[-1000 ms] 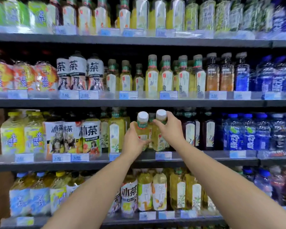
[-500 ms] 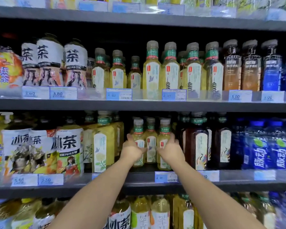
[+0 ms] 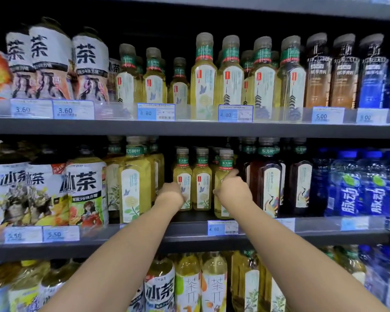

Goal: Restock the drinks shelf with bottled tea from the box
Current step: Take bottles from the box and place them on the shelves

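Both tea bottles are down now, not held in the air as a second ago: left bottle (image 3: 183, 176) and right bottle (image 3: 223, 176) stand on the middle shelf (image 3: 347, 238). Right hand (image 3: 233, 193) still wraps its bottle. Left hand (image 3: 170, 194) touches its bottle with its fingers hidden, so can't tell the grip; probably just release left.

Three yellow tea bottles (image 3: 202, 183) stand upright on the drinks shelf (image 3: 189, 242). The leftmost bottle (image 3: 182, 174) sits back. The rightmost bottle (image 3: 225, 174) is nearer the front edge.
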Motion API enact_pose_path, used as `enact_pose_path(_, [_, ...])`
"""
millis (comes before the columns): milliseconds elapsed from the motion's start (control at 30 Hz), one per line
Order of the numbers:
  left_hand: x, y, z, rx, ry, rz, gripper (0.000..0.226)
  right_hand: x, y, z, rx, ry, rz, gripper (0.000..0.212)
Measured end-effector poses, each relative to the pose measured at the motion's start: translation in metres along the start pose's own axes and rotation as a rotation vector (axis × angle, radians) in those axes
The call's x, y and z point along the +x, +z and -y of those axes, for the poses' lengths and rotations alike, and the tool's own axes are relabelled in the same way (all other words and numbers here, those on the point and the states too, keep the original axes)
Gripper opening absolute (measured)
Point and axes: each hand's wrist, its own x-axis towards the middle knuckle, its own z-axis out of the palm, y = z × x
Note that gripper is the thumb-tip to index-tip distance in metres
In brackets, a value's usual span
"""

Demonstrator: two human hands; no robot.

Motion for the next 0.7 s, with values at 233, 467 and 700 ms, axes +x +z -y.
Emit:
enact_pose_path(233, [-0.008, 0.001, -0.003, 0.114, 0.043, -0.015, 0.032, 0.000, -0.007, -0.003, 0.054, 0.063, 0.049, 0.093])
enact_pose_path(467, [-0.061, -0.012, -0.004, 0.113, 0.117, -0.095, 0.035, -0.028, -0.018, -0.013, 0.009, 0.026, -0.018, 0.077])
enact_pose_path(700, [-0.145, -0.025, -0.011, 0.134, 0.307, -0.310, 0.029, -0.100, -0.042, -0.010, -0.296, -0.311, -0.078, 0.037])
